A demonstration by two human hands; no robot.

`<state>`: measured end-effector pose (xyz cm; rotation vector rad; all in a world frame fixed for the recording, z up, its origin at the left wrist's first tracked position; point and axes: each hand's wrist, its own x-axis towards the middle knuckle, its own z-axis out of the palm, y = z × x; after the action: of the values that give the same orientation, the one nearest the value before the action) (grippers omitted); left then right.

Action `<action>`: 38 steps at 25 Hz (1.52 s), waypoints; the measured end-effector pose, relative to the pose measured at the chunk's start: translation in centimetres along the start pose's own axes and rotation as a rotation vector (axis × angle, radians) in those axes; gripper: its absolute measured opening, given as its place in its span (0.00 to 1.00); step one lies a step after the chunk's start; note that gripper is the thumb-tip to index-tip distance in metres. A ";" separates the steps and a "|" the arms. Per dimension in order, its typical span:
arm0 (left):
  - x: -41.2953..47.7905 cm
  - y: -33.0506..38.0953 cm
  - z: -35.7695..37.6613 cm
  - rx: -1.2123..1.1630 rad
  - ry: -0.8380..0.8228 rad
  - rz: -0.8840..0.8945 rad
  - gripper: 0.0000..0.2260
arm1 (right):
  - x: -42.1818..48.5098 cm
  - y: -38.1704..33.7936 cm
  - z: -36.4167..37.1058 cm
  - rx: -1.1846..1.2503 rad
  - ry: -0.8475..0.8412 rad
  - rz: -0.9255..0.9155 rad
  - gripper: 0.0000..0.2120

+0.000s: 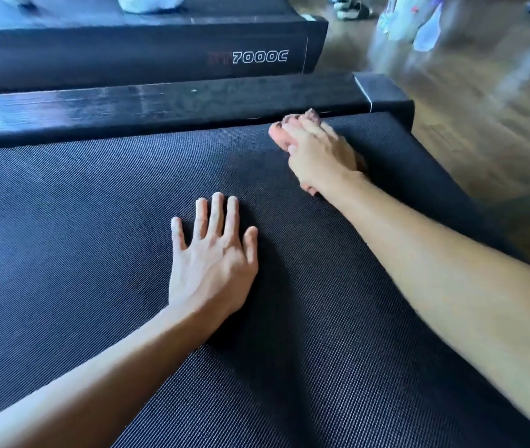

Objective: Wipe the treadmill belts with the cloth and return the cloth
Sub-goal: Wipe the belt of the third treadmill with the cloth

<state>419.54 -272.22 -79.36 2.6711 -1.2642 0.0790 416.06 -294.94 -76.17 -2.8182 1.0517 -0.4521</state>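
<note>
A dark woven treadmill belt fills most of the view. My left hand lies flat on it near the middle, fingers straight and spread. My right hand is stretched out to the belt's far right corner, close to the black side rail. It presses a small pinkish, dirt-stained cloth onto the belt. Only the cloth's edge shows beyond the fingers, and the hand is blurred by motion. A second treadmill marked 7000C stands beyond the rail.
Wooden floor lies to the right of the belt's end. A whitish cloth or object rests on the far treadmill's belt. Sandals and blurred bottles sit on the floor at the top right.
</note>
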 end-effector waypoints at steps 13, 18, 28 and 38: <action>0.1 0.4 -0.3 0.012 -0.025 -0.005 0.31 | 3.8 -5.6 2.6 0.024 -0.003 -0.031 0.23; 0.1 0.3 -0.3 0.008 -0.028 -0.006 0.31 | -2.8 -1.8 1.4 0.089 0.032 -0.244 0.21; 0.1 0.3 -0.1 -0.003 0.000 -0.010 0.31 | -5.8 -4.0 0.9 0.094 -0.002 -0.292 0.22; 0.4 0.2 0.0 -0.053 0.014 0.008 0.26 | -4.4 -2.8 1.7 0.042 -0.023 -0.266 0.22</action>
<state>419.65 -272.63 -79.33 2.6163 -1.2545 0.0648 415.16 -289.94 -78.35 -2.9283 0.6557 -0.4576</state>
